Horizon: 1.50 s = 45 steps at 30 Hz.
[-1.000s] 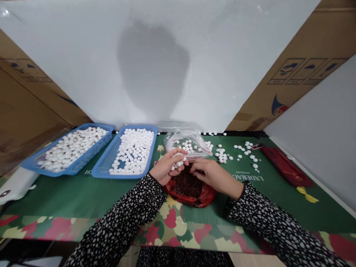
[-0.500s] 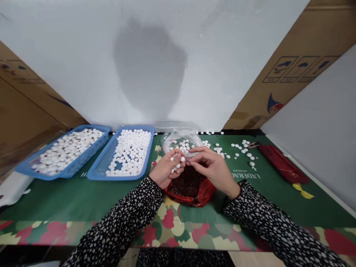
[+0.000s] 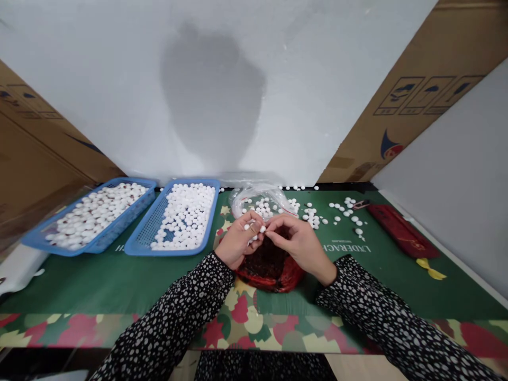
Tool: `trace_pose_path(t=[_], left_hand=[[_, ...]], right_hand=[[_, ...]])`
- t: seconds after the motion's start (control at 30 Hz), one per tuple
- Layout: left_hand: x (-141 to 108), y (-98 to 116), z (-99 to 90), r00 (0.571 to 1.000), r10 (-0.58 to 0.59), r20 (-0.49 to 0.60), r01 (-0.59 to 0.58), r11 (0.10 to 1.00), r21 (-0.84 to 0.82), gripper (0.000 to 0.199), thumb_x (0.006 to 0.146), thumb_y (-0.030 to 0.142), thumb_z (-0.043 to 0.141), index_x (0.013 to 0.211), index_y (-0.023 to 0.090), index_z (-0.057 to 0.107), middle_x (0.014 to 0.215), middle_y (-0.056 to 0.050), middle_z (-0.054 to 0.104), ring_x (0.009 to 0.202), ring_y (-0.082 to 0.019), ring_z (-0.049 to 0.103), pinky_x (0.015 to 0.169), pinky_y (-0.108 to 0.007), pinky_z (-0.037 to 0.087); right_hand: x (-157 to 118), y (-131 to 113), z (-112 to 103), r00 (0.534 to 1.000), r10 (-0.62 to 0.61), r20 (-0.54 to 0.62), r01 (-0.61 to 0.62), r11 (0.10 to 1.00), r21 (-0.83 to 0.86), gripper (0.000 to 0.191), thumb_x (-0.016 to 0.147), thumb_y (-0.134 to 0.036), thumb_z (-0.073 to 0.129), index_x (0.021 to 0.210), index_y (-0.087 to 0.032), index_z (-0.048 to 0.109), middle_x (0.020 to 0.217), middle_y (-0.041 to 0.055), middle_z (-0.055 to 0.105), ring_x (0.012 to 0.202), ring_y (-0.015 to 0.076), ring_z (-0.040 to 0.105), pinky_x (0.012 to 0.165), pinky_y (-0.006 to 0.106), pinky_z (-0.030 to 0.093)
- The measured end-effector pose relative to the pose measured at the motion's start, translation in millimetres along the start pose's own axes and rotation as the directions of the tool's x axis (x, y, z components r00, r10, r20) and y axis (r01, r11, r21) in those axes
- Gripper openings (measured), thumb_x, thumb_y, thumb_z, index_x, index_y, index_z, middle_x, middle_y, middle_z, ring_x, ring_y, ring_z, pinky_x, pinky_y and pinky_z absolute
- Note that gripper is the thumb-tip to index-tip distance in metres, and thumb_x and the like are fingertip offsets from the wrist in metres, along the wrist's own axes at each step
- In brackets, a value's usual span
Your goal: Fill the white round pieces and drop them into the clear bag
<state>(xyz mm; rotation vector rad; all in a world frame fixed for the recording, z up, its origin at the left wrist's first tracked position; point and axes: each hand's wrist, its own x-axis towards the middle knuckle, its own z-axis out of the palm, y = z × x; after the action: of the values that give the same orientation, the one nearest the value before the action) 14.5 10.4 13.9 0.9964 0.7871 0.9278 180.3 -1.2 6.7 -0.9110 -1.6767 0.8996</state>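
Note:
Several small white balls [image 3: 254,228] rest in my left hand [image 3: 239,241], whose fingers are curled round them. My right hand [image 3: 296,241] is pinched, its thumb and forefinger at a white ball by my left fingertips; what lies between those fingertips is too small to make out. Below both hands sits a red bag [image 3: 291,275], open, with dark brown crumbly stuff [image 3: 266,262] in it. Just behind the hands lies a clear plastic bag [image 3: 240,200] with more white balls inside.
Two blue baskets [image 3: 208,233] of white balls stand at the left, the outer one's balls marked with brown. Loose white balls [image 3: 311,216] are scattered behind and right. A dark red pouch [image 3: 405,233] and yellow ribbon [image 3: 431,270] lie at the right. Cardboard and pale panels surround the table.
My right hand has moved slightly left and down, away from the clear bag's edge, and its fingertips have come to the ball at my left fingertips.

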Motion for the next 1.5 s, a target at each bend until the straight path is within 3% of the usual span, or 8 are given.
trace_pose_path(t=[0.37,0.53,0.8,1.0,1.17,1.27,1.37,1.5], left_hand=[[0.0,-4.3,0.3,0.997,0.039,-0.061,-0.032,0.992,0.119,0.038,0.074,0.048,0.072,0.077,0.019,0.049,0.060,0.004,0.054,0.045,-0.004,0.042,0.037,-0.011,0.020],[-0.9,2.9,3.4,0.996,0.041,-0.074,-0.036,0.996,0.076,0.036,0.077,0.051,0.068,0.084,0.021,0.051,0.058,0.006,0.052,0.041,-0.003,0.040,0.035,-0.010,0.017],[0.5,3.3,-0.1,0.987,0.098,-0.125,-0.101,0.995,-0.017,0.033,0.078,0.044,0.069,0.094,0.025,0.048,0.057,0.009,0.047,0.038,-0.003,0.036,0.033,-0.010,0.014],[5.9,6.0,-6.3,0.965,0.106,-0.240,-0.121,0.991,-0.050,0.037,0.077,0.043,0.069,0.100,0.020,0.052,0.061,0.004,0.056,0.039,-0.003,0.037,0.032,-0.011,0.014],[7.4,11.4,-15.9,0.975,0.089,-0.203,-0.107,0.991,-0.080,0.041,0.072,0.038,0.077,0.101,0.013,0.061,0.069,0.002,0.055,0.043,-0.002,0.039,0.032,-0.012,0.015],[7.9,10.9,-18.1,0.983,0.062,-0.172,-0.082,0.991,-0.110,0.042,0.070,0.040,0.078,0.096,0.011,0.065,0.069,0.002,0.052,0.045,-0.002,0.040,0.031,-0.012,0.017],[7.9,10.8,-16.9,0.991,0.008,-0.137,-0.026,0.991,-0.130,0.038,0.073,0.036,0.077,0.098,0.010,0.065,0.072,0.000,0.054,0.048,-0.002,0.042,0.032,-0.011,0.019],[7.0,11.1,-13.3,0.988,-0.075,-0.133,0.057,0.989,-0.137,0.028,0.075,0.023,0.073,0.097,0.011,0.061,0.076,-0.003,0.059,0.050,-0.003,0.046,0.032,-0.009,0.020]], right_hand=[[-3.3,8.3,6.2,0.994,0.066,-0.090,-0.063,0.997,0.043,0.016,0.083,-0.029,0.068,0.081,-0.021,0.054,0.083,0.0016,0.067,0.075,0.0156,0.063,0.071,0.030,0.051],[5.4,0.0,6.7,0.997,-0.035,-0.069,0.031,0.997,-0.064,0.026,0.084,-0.019,0.063,0.108,-0.024,0.057,0.093,0.0019,0.067,0.084,0.0164,0.064,0.078,0.032,0.053],[25.2,-18.0,9.0,0.977,-0.196,0.085,0.213,0.933,-0.291,0.012,0.083,-0.013,0.064,0.090,-0.022,0.064,0.086,0.0005,0.064,0.082,0.0172,0.061,0.077,0.033,0.049],[44.6,-4.7,-4.0,0.963,-0.271,0.016,0.252,0.872,-0.420,0.006,0.087,-0.016,0.062,0.091,-0.020,0.064,0.091,0.0041,0.064,0.086,0.0196,0.061,0.080,0.033,0.048],[36.1,6.7,-13.4,0.958,-0.116,0.261,0.246,0.796,-0.552,0.013,0.088,-0.012,0.058,0.093,-0.020,0.067,0.093,0.0054,0.068,0.087,0.0195,0.064,0.080,0.033,0.049],[14.2,10.9,-4.8,0.864,0.050,0.501,0.329,0.697,-0.637,0.013,0.086,-0.011,0.060,0.091,-0.018,0.069,0.091,0.0057,0.069,0.083,0.0193,0.066,0.078,0.032,0.050],[0.6,14.5,4.5,0.852,0.093,0.515,0.379,0.569,-0.730,0.012,0.088,-0.010,0.057,0.095,-0.015,0.066,0.099,0.0097,0.066,0.089,0.0217,0.065,0.078,0.033,0.050],[0.4,18.2,4.2,0.859,0.062,0.508,0.381,0.585,-0.715,0.013,0.091,-0.010,0.051,0.088,-0.015,0.062,0.093,0.0073,0.066,0.090,0.0215,0.064,0.079,0.034,0.051]])
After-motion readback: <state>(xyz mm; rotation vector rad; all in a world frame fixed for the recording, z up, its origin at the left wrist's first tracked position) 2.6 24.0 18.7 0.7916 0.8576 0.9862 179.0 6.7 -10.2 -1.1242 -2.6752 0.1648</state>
